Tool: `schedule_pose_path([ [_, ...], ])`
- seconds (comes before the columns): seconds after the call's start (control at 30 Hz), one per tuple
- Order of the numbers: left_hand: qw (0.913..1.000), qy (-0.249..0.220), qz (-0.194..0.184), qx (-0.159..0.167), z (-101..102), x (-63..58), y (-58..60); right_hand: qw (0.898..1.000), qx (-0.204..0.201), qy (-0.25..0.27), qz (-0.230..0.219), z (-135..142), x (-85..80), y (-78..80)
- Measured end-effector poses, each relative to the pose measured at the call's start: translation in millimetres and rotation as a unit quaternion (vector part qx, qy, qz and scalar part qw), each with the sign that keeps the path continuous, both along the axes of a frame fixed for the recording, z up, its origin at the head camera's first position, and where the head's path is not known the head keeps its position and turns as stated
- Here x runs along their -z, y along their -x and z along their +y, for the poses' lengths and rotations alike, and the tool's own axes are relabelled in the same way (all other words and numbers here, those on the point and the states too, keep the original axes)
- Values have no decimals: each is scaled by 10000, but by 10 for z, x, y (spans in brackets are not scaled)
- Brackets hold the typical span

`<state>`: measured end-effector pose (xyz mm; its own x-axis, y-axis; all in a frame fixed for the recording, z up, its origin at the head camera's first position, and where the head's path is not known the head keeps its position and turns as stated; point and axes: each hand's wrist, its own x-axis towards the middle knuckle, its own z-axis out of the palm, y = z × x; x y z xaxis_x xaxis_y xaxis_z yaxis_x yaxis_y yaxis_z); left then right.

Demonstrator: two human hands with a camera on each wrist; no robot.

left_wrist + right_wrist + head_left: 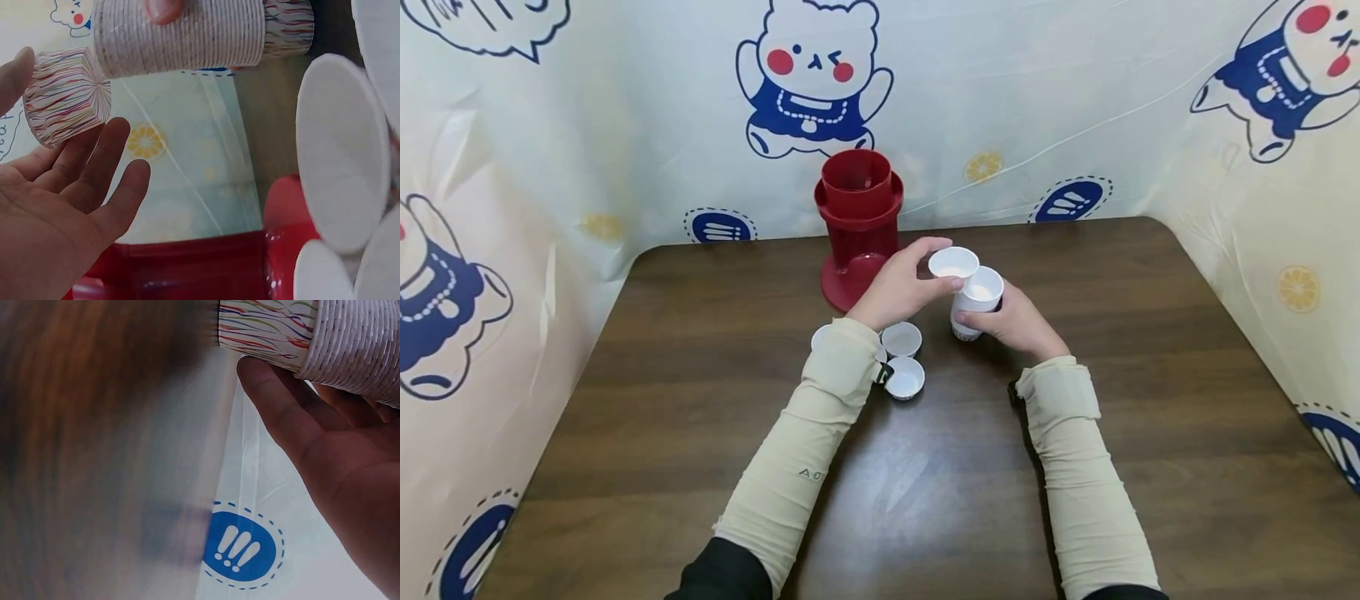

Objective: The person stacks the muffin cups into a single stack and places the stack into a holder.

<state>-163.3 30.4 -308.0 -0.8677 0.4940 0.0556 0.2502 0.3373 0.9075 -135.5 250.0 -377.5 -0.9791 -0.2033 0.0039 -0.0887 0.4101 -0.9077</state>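
Note:
My left hand (897, 287) pinches the rim of a single white paper cup (953, 260) between thumb and fingers. Coloured streaks run over that paper cup (65, 94) in the left wrist view. Just right of it and a little lower, my right hand (1021, 323) grips an upright stack of nested paper cups (974, 307). The closely layered rims of the stack (356, 347) show in the right wrist view, with the streaked bottom cup sticking out below. Several white cups, one of them a cup (906, 379) near my left wrist, stand mouth up on the table, partly hidden by my left forearm.
A red cylindrical holder (859, 212) with a round base stands at the back of the brown table (737, 417), just behind my left hand. A printed curtain (655, 100) with cartoon bears hangs behind the table and along both sides.

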Motion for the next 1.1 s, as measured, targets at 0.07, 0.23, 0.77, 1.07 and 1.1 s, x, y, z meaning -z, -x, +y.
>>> schedule_pose_path([
  [0.07,10000,-3,-30,38,42,0,19,10000,-28,-14,11,-2,-23,-4],
  [0.23,9999,-35,14,98,159,8,29,9999,-10,-73,121,10,-35,-24],
  [0.77,9998,165,-21,69,311,84,-109,9999,-98,-14,120,-43,21,-119],
  [1.07,9993,347,33,118,327,155,-98,9995,-83,-63,293,-22,-6,-74],
  [1.1,9992,375,23,139,326,162,-94,9995,-99,-51,311,-20,-11,-65],
])
